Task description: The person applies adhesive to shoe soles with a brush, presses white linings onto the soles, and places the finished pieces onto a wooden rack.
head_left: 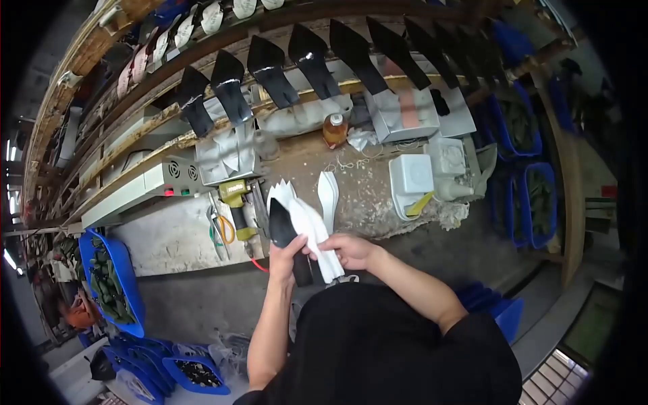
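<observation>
My left hand (pixel 289 255) is closed round the lower part of a black pointed shoe piece (pixel 278 224) in front of the bench. Against it lies a long white piece (pixel 309 226), pinched by my right hand (pixel 347 250) near its lower half. Both hands are close together, fingers bent. Just beyond them, a white sole-shaped piece (pixel 328 196) lies on the bench (pixel 297 154). A green heat gun or drill (pixel 235 196) and scissors with orange and green handles (pixel 221 229) lie to the left.
Black pointed shoe pieces (pixel 272 67) line the rack above. A bottle of amber liquid (pixel 335 130), an open white box (pixel 403 116) and white containers (pixel 412 174) stand on the bench. Blue bins (pixel 128 283) flank it. A grey box with fans (pixel 172 177) sits at the left.
</observation>
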`<state>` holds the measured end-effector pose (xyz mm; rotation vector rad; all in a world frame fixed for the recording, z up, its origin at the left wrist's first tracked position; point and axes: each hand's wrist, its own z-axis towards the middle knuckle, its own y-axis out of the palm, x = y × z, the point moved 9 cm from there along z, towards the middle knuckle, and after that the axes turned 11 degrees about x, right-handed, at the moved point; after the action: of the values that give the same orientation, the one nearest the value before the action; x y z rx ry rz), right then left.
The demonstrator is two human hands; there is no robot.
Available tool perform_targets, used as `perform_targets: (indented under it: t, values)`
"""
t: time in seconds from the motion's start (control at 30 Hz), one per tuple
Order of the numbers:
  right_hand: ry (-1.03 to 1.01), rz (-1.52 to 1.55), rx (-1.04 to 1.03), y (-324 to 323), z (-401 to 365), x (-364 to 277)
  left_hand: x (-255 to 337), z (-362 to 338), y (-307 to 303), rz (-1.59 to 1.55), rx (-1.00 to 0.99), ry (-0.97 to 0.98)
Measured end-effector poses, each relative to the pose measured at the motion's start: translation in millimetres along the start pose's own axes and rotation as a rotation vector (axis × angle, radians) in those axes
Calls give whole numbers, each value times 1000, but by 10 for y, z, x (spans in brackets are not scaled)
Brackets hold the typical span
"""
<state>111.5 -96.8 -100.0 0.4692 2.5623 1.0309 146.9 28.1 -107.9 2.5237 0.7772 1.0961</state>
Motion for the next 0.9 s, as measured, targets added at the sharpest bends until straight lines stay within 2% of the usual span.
perform_targets:
  t: [0.13,0.27,0.3,0.43,0.5,0.53,0.6,0.77,0.83,0.87,0.9]
  values:
    - [-65,13,2,-94,-106,-183,-23,100,254,174,58,-7]
    - [-638,-305,434,-386,-356,-611,97,174,482,454,71,374]
    - [-646,-305,433,-435,-329,-653,75,239,488,455,66,380]
    - [-567,-311,657,-950,-120,-673,-54,427,211,477,210,353]
    - [-554,-354,795,-1226,15,-790,148,311,32,389,300,304]
    - [-538,-363,792,-1333,81,-699,216,261,-123,383,315,297]
    - [-545,-455,859,-1527,311,-814,252,151,-489,429,364,219]
    - [-587,-702,1031,-1966,639,-974,185,-148,-1063,370,415,200]
    - [-603,-882,1077,-1857,516,-1058,127,-249,-1123,324,447,187]
    - [-526,-1021,1111,-1707,403,-1103,105,-314,-1160,295,471,183]
    - [-617,-1071,1211,-1716,340,-1134,125,-369,-1210,266,502,184]
